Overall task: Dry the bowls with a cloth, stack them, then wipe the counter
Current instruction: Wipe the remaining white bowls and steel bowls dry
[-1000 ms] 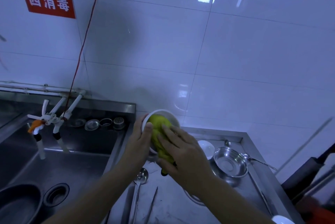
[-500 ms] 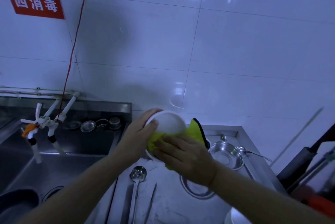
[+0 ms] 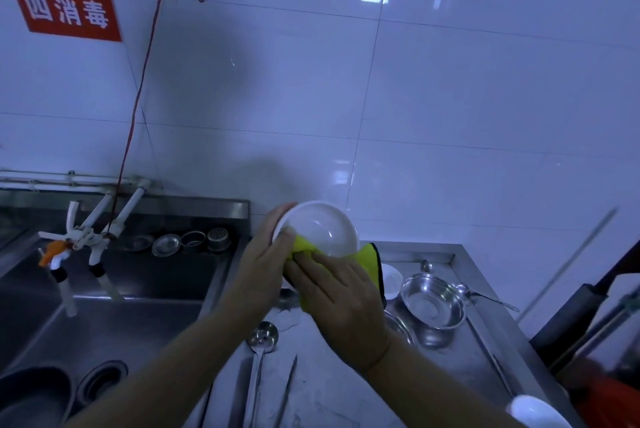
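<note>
A white bowl [image 3: 320, 230] is held tilted above the steel counter [image 3: 332, 389], its inside facing me. My left hand [image 3: 263, 272] grips its left rim, thumb over the edge. My right hand [image 3: 341, 296] presses a yellow cloth [image 3: 369, 256] against the bowl's lower outside, fingers flat on the cloth. The cloth hangs down behind my right hand. On the counter at the right stand a small white bowl [image 3: 393, 280] and a steel bowl [image 3: 433, 304]. Another white bowl [image 3: 535, 413] shows at the lower right edge.
A steel sink [image 3: 104, 310] with taps [image 3: 90, 240] lies to the left, a dark pot [image 3: 31, 396] in its corner. A ladle [image 3: 263, 341] and tongs [image 3: 289, 382] lie on the counter. Strainer lids [image 3: 187, 240] sit on the sink's back ledge. A dark handle [image 3: 581, 310] leans at right.
The cloth has come out of the bowl's inside and now lies under its lower outside. The bowl's empty inside now faces me, and my right hand has shifted below the rim.
</note>
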Tool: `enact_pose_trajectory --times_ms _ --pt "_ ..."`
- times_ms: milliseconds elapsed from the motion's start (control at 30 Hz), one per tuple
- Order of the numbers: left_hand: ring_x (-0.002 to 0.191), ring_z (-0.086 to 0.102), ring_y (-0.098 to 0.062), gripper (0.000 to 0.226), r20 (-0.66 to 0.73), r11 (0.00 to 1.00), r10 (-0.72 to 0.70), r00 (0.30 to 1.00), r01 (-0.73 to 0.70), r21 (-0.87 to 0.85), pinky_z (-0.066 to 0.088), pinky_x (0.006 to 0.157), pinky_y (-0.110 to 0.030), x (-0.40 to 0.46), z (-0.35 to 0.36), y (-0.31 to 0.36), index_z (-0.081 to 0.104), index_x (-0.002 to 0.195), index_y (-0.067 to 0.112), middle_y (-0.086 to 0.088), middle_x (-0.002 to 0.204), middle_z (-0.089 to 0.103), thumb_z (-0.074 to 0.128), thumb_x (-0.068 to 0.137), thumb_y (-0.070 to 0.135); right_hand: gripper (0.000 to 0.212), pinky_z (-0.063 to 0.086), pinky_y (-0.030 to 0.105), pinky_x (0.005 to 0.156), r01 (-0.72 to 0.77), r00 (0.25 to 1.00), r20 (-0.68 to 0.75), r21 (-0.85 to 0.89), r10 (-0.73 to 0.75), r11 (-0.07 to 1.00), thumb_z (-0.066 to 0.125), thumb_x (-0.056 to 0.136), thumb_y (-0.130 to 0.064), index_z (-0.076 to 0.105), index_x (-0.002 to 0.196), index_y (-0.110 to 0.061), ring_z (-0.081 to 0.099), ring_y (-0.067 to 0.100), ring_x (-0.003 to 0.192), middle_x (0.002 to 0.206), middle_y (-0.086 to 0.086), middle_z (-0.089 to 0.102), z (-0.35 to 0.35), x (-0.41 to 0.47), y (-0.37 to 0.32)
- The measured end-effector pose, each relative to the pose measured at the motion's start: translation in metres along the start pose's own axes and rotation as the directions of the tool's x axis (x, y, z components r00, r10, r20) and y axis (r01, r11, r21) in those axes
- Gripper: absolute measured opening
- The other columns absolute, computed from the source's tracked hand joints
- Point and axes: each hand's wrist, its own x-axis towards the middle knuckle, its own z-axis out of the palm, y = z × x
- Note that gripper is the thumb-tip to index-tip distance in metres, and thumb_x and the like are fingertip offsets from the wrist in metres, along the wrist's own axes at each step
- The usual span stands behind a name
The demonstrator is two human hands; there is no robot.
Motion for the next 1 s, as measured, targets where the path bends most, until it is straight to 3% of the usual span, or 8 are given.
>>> enact_pose_trajectory --times_ms 133,267,333,433,533,700,900,1000 --pt "0.101 0.061 -0.014 0.032 0.210 0.982 -0.102 0.972 0.065 0.176 0.051 0.083 -0.027 0.010 -0.018 0.004 0.061 0.111 0.035 0.005 0.109 0.064 0.045 0.083 0.031 0.015 0.051 0.035 0.077 0.280 0.955 0.078 0.084 -0.287 0.956 0.070 0.086 -0.011 0.075 0.100 -0.009 0.067 0.025 0.094 0.108 0.008 0.071 -0.017 -0.001 0.029" --pt "0.101 0.063 -0.017 0.031 0.473 0.943 -0.276 0.837 0.141 0.300 0.051 0.084 -0.032 0.028 -0.034 0.017 0.062 0.110 0.038 0.004 0.110 0.066 0.049 0.083 0.031 0.008 0.051 0.036 0.079 0.457 0.872 0.130 0.127 -0.472 0.880 0.068 0.087 -0.012 0.076 0.087 -0.012 0.067 0.027 0.092 0.102 0.006 0.072 -0.027 0.008 0.051" --pt "0.099 0.064 -0.020 0.032 0.407 0.959 -0.250 0.878 0.166 0.231 0.053 0.081 -0.033 0.030 -0.032 0.016 0.063 0.111 0.037 0.002 0.108 0.067 0.052 0.081 0.031 0.007 0.050 0.036 0.074 0.414 0.901 0.120 0.058 -0.418 0.909 0.068 0.087 -0.012 0.075 0.087 -0.012 0.067 0.026 0.090 0.101 0.006 0.072 -0.024 0.009 0.048" --pt "0.089 0.065 -0.012 0.029 0.130 0.987 -0.121 0.984 0.106 0.117 0.050 0.068 -0.021 0.014 -0.015 0.002 0.062 0.104 0.041 0.007 0.096 0.069 0.053 0.078 0.033 0.008 0.049 0.037 0.069 0.248 0.967 0.078 -0.057 -0.243 0.967 0.067 0.088 -0.010 0.074 0.094 -0.011 0.066 0.028 0.091 0.105 0.008 0.071 -0.015 0.007 0.033" --pt "0.083 0.064 -0.001 0.023 0.002 0.997 -0.079 0.997 0.079 -0.022 0.049 0.061 -0.012 -0.001 -0.001 -0.006 0.061 0.102 0.042 0.014 0.094 0.068 0.047 0.086 0.034 0.017 0.049 0.038 0.071 0.104 0.994 0.048 -0.073 -0.100 0.992 0.069 0.088 -0.012 0.072 0.105 -0.011 0.064 0.027 0.098 0.115 0.009 0.068 -0.008 0.002 0.015" --pt "0.090 0.063 -0.004 0.025 0.048 0.995 -0.089 0.995 0.087 0.038 0.050 0.065 -0.013 0.002 -0.005 -0.004 0.061 0.103 0.043 0.010 0.100 0.066 0.045 0.084 0.044 0.035 0.051 0.035 0.079 -0.010 0.992 0.124 -0.097 0.022 0.995 0.054 0.094 -0.013 0.060 0.128 -0.012 0.063 0.022 0.102 0.134 0.007 0.058 -0.014 0.005 0.001" --pt "0.094 0.061 -0.001 0.028 0.071 0.995 -0.026 0.997 0.019 0.103 0.047 0.070 -0.011 0.009 -0.004 0.008 0.063 0.105 0.038 0.015 0.102 0.066 0.044 0.083 0.036 0.032 0.050 0.033 0.076 -0.095 0.990 0.105 -0.003 0.095 0.995 0.044 0.098 -0.014 0.067 0.119 -0.019 0.064 0.023 0.091 0.127 -0.002 0.063 -0.022 0.012 -0.016" --pt "0.095 0.059 0.003 0.029 0.168 0.985 -0.002 0.986 -0.027 0.169 0.045 0.071 -0.007 0.013 -0.008 0.016 0.062 0.105 0.039 0.017 0.104 0.065 0.044 0.084 0.033 0.024 0.052 0.033 0.078 0.008 0.997 0.081 0.044 -0.011 0.999 0.053 0.097 -0.015 0.070 0.114 -0.017 0.065 0.020 0.093 0.120 0.000 0.068 -0.025 0.006 -0.004"
